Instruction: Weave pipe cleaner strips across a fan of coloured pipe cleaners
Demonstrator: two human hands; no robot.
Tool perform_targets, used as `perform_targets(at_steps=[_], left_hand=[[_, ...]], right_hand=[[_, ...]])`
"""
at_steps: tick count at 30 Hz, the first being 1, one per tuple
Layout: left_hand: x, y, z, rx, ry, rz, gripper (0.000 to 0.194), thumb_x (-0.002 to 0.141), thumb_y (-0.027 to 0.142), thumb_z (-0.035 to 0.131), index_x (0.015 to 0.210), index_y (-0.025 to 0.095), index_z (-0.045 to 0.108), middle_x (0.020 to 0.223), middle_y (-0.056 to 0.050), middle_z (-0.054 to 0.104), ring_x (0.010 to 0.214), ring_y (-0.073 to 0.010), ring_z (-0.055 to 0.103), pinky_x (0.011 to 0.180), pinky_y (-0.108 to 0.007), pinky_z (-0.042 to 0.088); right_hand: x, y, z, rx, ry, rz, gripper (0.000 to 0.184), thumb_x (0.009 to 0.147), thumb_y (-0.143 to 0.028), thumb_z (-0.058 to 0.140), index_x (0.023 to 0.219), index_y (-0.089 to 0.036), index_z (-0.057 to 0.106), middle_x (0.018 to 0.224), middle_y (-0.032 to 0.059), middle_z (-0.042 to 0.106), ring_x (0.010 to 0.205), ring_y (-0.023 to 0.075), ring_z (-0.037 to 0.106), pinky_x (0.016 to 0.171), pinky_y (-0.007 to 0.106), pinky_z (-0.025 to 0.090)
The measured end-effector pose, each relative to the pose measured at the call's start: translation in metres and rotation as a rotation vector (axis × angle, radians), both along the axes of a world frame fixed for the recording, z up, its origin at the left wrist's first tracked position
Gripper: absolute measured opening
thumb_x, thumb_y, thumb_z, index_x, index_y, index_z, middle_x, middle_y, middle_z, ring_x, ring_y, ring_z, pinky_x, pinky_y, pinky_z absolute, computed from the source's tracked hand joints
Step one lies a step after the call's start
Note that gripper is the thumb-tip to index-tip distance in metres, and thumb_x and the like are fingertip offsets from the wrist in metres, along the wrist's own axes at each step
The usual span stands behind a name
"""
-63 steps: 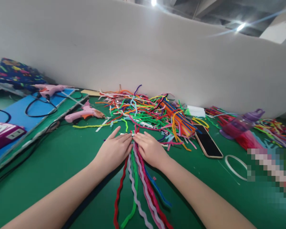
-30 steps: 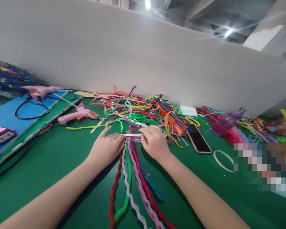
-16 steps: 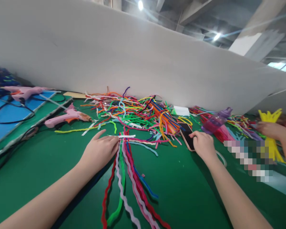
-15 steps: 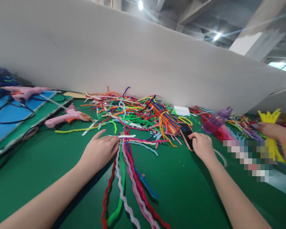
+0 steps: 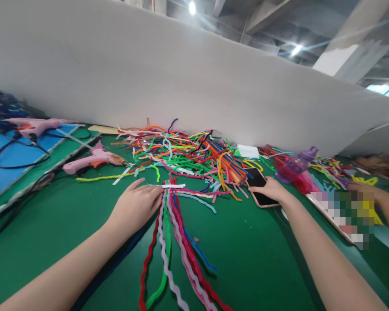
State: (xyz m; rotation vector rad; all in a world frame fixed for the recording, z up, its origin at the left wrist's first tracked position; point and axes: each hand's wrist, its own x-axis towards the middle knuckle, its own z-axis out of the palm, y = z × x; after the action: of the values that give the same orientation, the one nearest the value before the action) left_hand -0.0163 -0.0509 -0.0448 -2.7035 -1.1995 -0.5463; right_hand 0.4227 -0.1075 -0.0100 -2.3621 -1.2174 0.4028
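My left hand (image 5: 134,207) lies flat on the green table (image 5: 68,216). Its fingertips press down the top of a bundle of wavy pipe cleaners (image 5: 173,242), red, white, green, pink and blue, right beside a white strip (image 5: 174,186) that crosses the bundle. My right hand (image 5: 269,188) is out to the right, with its fingers on the right edge of a dark-screened phone (image 5: 258,190) that lies flat on the table.
A big tangle of coloured pipe cleaners (image 5: 188,151) lies against the white wall. Two pink glue guns (image 5: 94,157) (image 5: 35,125) and a blue board (image 5: 9,155) sit to the left. A purple bottle (image 5: 296,166) and another person's hand (image 5: 365,190) are at the right.
My right hand left the bundle and went right to the phone. My left hand stayed on the bundle. The other person's hand lowered its yellow pipe cleaners.
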Motion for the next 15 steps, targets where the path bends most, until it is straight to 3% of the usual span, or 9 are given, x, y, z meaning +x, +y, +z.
perform_targets(at_steps=[3, 5, 7, 9, 11, 15], left_hand=[[0.001, -0.001, 0.002, -0.007, -0.011, -0.002, 0.032, 0.094, 0.029, 0.037, 0.098, 0.022, 0.067, 0.1, -0.004, 0.074, 0.092, -0.0222, 0.068, 0.104, -0.047, 0.036], [0.002, -0.001, 0.003, -0.008, -0.013, -0.001, 0.032, 0.093, 0.029, 0.037, 0.098, 0.022, 0.067, 0.1, -0.004, 0.074, 0.093, -0.0222, 0.068, 0.104, -0.047, 0.036], [0.002, -0.002, 0.003, -0.007, -0.01, 0.001, 0.032, 0.094, 0.028, 0.036, 0.098, 0.021, 0.067, 0.1, -0.005, 0.074, 0.093, -0.0222, 0.068, 0.104, -0.047, 0.037], [0.002, -0.002, 0.003, -0.007, -0.012, 0.002, 0.033, 0.094, 0.028, 0.036, 0.098, 0.021, 0.067, 0.1, -0.005, 0.074, 0.093, -0.0221, 0.068, 0.104, -0.047, 0.037], [0.001, -0.002, 0.004, -0.009, -0.019, 0.001, 0.033, 0.093, 0.028, 0.036, 0.098, 0.021, 0.068, 0.1, -0.005, 0.074, 0.092, -0.0221, 0.068, 0.103, -0.047, 0.037], [0.001, -0.002, 0.004, -0.02, -0.047, -0.007, 0.033, 0.093, 0.027, 0.036, 0.099, 0.022, 0.068, 0.099, -0.005, 0.074, 0.092, -0.0227, 0.068, 0.103, -0.048, 0.038]], right_hand=[[0.003, 0.004, 0.007, -0.042, 0.411, -0.059, 0.047, 0.059, -0.047, 0.081, 0.088, -0.013, 0.068, 0.083, 0.0148, 0.073, 0.073, 0.0276, 0.07, 0.067, 0.036, 0.055], [0.008, 0.005, 0.01, 0.058, 0.663, -0.126, 0.033, 0.073, -0.043, 0.072, 0.085, -0.013, 0.067, 0.076, 0.0115, 0.073, 0.065, 0.0233, 0.069, 0.063, 0.033, 0.056], [0.012, 0.004, 0.01, 0.165, 0.786, -0.168, 0.023, 0.082, -0.037, 0.063, 0.082, -0.014, 0.066, 0.071, 0.009, 0.073, 0.061, 0.0208, 0.068, 0.061, 0.031, 0.056], [0.014, 0.002, 0.009, 0.198, 0.73, -0.138, 0.022, 0.085, -0.034, 0.059, 0.08, -0.014, 0.066, 0.069, 0.0091, 0.072, 0.061, 0.0216, 0.068, 0.062, 0.033, 0.056], [0.013, 0.001, 0.008, 0.232, 0.482, -0.035, 0.025, 0.086, -0.036, 0.059, 0.08, -0.013, 0.067, 0.07, 0.0119, 0.072, 0.067, 0.0252, 0.069, 0.064, 0.037, 0.056], [0.007, 0.0, 0.008, 0.364, 0.042, 0.095, 0.029, 0.09, -0.036, 0.056, 0.098, -0.011, 0.067, 0.095, 0.0157, 0.07, 0.087, 0.0261, 0.067, 0.073, 0.039, 0.054]])
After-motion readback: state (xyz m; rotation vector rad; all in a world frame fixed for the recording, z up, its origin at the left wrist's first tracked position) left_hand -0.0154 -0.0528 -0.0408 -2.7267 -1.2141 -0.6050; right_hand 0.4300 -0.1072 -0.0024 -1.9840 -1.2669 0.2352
